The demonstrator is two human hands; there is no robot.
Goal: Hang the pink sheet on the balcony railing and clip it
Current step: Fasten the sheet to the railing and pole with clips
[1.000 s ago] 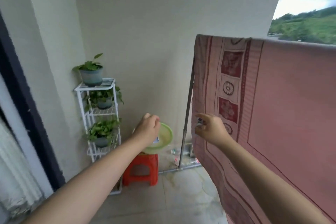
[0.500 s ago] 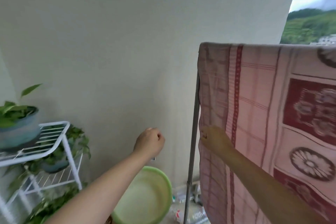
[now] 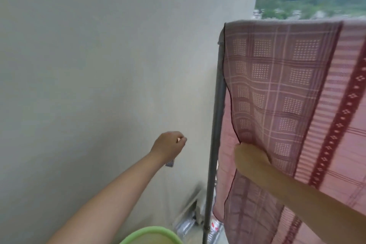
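Beside the upright grey metal pole [image 3: 214,125] of the drying frame, which serves as landmark, hangs the pink patterned cotton sheet [image 3: 297,95], draped over the frame's top bar so that its upper fold runs level from the pole's head toward the right edge of the view. Its checked border panel lies nearest the pole; a dark red band with small white diamonds runs diagonally farther right. The sheet's dark-hemmed left edge curves away from the pole partway down. The right hand [image 3: 250,157] meets that edge just right of the pole, its fingers tucked behind the cloth and hidden; whether they pinch the hem cannot be told. The left hand [image 3: 168,147], left of the pole and apart from it, is curled into a loose fist, with a small grey ridged object [image 3: 170,163] protruding beneath it; the hand appears clamped on this item, whose identity is too blurred to settle. Below the left forearm, a round pale green plastic basin [image 3: 150,233] shows its rim. Clear plastic bottles [image 3: 198,224] lie at the pole's foot. Behind everything left of the pole stands a plain off-white wall [image 3: 99,65]; green hills [image 3: 309,2] rise above the sheet.
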